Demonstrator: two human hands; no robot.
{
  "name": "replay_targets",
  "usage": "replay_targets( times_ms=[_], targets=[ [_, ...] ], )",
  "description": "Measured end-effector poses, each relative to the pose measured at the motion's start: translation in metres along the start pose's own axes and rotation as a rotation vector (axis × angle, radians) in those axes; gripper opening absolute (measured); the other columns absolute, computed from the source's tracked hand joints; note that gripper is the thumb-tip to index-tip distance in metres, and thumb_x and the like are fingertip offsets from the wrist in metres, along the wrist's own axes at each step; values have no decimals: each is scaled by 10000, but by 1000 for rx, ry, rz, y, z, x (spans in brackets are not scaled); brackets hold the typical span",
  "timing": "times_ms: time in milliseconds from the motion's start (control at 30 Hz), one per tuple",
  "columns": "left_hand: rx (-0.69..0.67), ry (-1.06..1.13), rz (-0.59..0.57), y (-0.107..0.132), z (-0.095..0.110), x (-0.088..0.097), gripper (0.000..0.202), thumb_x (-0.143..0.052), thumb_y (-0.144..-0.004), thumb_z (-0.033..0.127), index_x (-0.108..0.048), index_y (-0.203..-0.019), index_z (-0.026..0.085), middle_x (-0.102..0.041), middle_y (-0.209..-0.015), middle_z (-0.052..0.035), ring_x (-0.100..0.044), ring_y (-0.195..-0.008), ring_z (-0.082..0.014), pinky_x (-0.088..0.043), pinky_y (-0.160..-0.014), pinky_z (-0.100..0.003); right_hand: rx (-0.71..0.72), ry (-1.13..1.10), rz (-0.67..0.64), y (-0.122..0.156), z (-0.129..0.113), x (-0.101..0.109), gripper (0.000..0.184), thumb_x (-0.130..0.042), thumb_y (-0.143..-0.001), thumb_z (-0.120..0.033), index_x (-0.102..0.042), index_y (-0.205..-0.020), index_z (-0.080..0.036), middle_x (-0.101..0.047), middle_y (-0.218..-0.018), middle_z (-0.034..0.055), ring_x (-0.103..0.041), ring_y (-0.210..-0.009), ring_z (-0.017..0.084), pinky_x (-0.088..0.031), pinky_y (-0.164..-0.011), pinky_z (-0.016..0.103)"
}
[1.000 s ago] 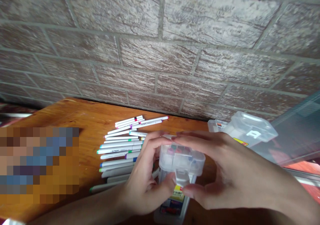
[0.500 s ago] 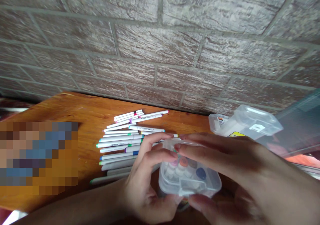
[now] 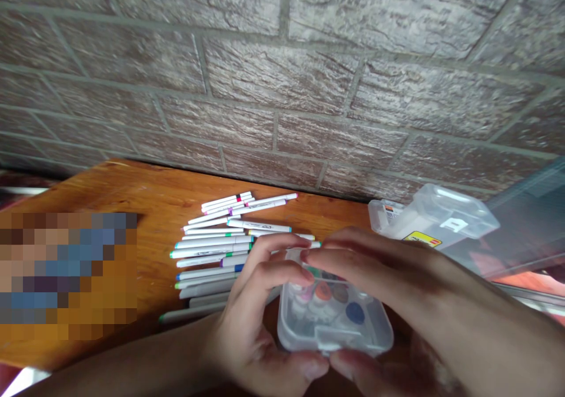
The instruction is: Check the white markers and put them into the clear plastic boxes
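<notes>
Between my two hands is a small clear plastic box (image 3: pixel 335 326) with a latch on its near side. Through its lid show several round caps, among them an orange cap (image 3: pixel 323 292) and a dark blue cap (image 3: pixel 355 313). My left hand (image 3: pixel 260 320) wraps the box from the left, thumb at the front edge and fingers on the far edge. From the right, my right hand (image 3: pixel 410 303) grips it the same way, with its thumb by the latch. Just beyond my left hand lie several white markers (image 3: pixel 212 248) with coloured ends.
At the back right stands a taller clear plastic case (image 3: pixel 459 217) with a yellow label, beside a bigger translucent bin (image 3: pixel 529 220). A brick wall (image 3: pixel 273 91) runs along the back of the wooden table (image 3: pixel 145 191). A blurred-out picture (image 3: pixel 66 273) covers the table's left part.
The box has tipped slightly, so more of its lid and caps show. Both thumbs have shifted a little lower along its front edge. The markers stay where they were.
</notes>
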State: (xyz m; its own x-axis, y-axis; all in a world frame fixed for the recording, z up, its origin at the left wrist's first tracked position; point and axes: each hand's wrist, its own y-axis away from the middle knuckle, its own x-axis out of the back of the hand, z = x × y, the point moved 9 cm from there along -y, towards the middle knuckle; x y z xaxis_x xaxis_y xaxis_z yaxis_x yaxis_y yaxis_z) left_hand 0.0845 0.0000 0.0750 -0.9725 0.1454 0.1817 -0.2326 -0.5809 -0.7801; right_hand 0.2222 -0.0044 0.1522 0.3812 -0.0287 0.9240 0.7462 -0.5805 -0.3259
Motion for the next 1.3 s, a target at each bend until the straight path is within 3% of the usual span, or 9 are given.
replay_targets(
  times_ms=[100,200,400,567,733,833,1100,1300],
  targets=[
    [81,21,20,-4,-2,2,602,-821,-809,354,-535,-1333,274,-478,-1377,-118,-524,-1287,-337,-492,-1061,-437,31,-97,-30,-13,-1,-1,698,-808,-839,-321,-574,-1491,-240,-708,-1453,82,-746,-1174,324,-627,-964,381],
    [167,66,59,-9,-6,5,506,-773,-833,285,-550,-1287,275,-507,-1314,-92,-558,-1221,-291,-510,-992,-378,11,-237,-43,-25,8,-7,600,-787,-881,-301,-599,-1448,-249,-734,-1399,67,-750,-1125,265,-590,-971,325],
    [527,278,153,-10,-40,8,250,-685,-973,341,-533,-1158,269,-643,-1008,-13,-620,-868,-187,-513,-763,-290,-307,-566,-31,-33,58,-50,292,-651,-1014,-427,-694,-1280,-315,-789,-1190,28,-753,-967,253,-567,-755,331],
    [664,302,204,-5,-60,9,222,-689,-951,341,-544,-1093,250,-602,-893,16,-536,-746,-160,-444,-648,-258,-472,-943,136,-25,78,-84,366,-667,-981,-476,-670,-1298,-294,-738,-1321,43,-656,-1226,306,-511,-965,397],
    [729,377,185,1,-67,3,200,-672,-943,330,-522,-1047,247,-569,-837,30,-520,-750,-159,-433,-654,-254,-541,-1316,232,-12,80,-115,379,-693,-950,-484,-652,-1256,-264,-745,-1215,44,-667,-1133,284,-498,-962,394],
    [752,394,169,4,-69,-1,210,-675,-937,347,-519,-1031,242,-568,-874,25,-515,-788,-162,-434,-689,-258,-560,-1325,242,-7,78,-119,394,-730,-925,-500,-667,-1207,-232,-758,-1137,53,-674,-1058,270,-510,-909,368],
    [728,292,150,-1,-66,1,201,-643,-940,381,-523,-995,229,-552,-906,8,-510,-839,-183,-442,-744,-278,-570,-1155,279,-11,71,-102,310,-729,-917,-478,-679,-1064,-210,-741,-975,45,-674,-905,242,-543,-758,324],
    [721,236,115,-1,-62,1,198,-623,-949,393,-522,-995,230,-539,-901,11,-506,-845,-189,-441,-748,-286,-604,-1135,298,-14,68,-100,313,-759,-878,-463,-662,-1030,-207,-715,-932,35,-657,-852,225,-529,-739,320]
  ],
)
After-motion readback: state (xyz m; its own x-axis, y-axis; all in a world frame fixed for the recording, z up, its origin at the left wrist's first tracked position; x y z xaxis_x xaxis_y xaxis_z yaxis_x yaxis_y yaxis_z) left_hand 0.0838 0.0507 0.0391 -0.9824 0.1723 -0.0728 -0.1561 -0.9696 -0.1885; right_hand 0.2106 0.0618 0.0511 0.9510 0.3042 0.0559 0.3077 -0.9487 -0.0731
